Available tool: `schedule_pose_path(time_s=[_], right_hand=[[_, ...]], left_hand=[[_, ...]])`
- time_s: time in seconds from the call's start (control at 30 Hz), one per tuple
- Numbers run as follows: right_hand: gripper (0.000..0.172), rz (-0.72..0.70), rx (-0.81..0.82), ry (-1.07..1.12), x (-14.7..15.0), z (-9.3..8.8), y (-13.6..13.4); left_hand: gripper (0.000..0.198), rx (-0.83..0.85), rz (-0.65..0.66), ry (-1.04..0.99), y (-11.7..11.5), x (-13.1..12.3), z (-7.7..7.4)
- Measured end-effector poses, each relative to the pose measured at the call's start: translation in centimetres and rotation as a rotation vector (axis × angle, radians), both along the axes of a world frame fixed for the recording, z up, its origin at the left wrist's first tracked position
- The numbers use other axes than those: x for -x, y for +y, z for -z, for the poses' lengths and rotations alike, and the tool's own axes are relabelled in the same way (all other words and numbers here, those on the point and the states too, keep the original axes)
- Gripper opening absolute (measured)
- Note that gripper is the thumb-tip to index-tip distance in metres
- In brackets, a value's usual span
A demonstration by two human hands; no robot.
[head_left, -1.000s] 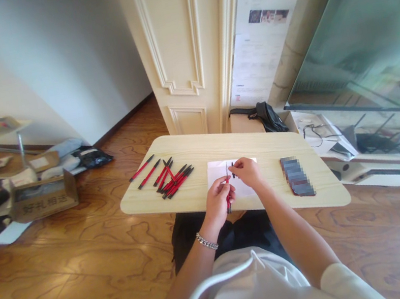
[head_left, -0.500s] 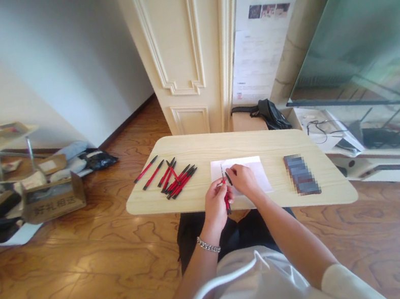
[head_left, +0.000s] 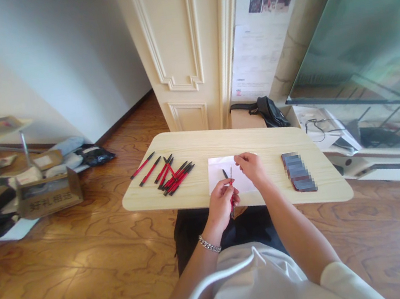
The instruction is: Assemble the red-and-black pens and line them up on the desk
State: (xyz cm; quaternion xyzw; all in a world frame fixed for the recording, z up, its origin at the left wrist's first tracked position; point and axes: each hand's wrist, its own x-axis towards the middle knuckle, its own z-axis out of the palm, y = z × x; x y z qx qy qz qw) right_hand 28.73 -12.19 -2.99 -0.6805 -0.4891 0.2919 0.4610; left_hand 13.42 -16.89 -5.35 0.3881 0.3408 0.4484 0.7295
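My left hand (head_left: 222, 202) is closed around a red pen barrel (head_left: 233, 204), which points up and away from me. A thin dark refill (head_left: 231, 172) sticks out of the barrel's upper end. My right hand (head_left: 251, 166) is just above and to the right, thumb and fingertips pinched together near the refill's tip; whatever they hold is too small to make out. A small black pen part (head_left: 225, 173) lies on the white paper (head_left: 214, 168), just beyond my left hand. Several red pens with black tips (head_left: 176, 177) lie loosely piled on the left of the table.
The pale wooden table (head_left: 191, 143) has rounded corners. A phone (head_left: 299, 172), blurred out, lies on its right side. Beyond the table are a cream panelled door (head_left: 181, 44) and a black bag (head_left: 267, 111). Cardboard boxes (head_left: 50, 194) and parcels clutter the floor at left.
My right hand has let go of the black pen part, which now lies on the paper, and has moved up and right. My left hand still holds the barrel, now tilted slightly right.
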Motion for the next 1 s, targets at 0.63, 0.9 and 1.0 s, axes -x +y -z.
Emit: schedule_pose_path(time_s=[0.63, 0.9, 1.0], right_hand=[[0.037, -0.198, -0.019, -0.135, 0.8, 0.2, -2.0], [0.033, -0.122, -0.035, 0.043, 0.2, 0.8, -1.5], [0.036, -0.024, -0.017, 0.046, -1.1, 0.9, -0.4]], left_hand=[[0.041, 0.019, -0.037, -0.011, 0.7, 0.2, -0.2], [0.039, 0.018, 0.036, 0.009, -0.3, -0.4, 0.1], [0.041, 0.015, 0.036, 0.013, -0.3, 0.0, 0.1]])
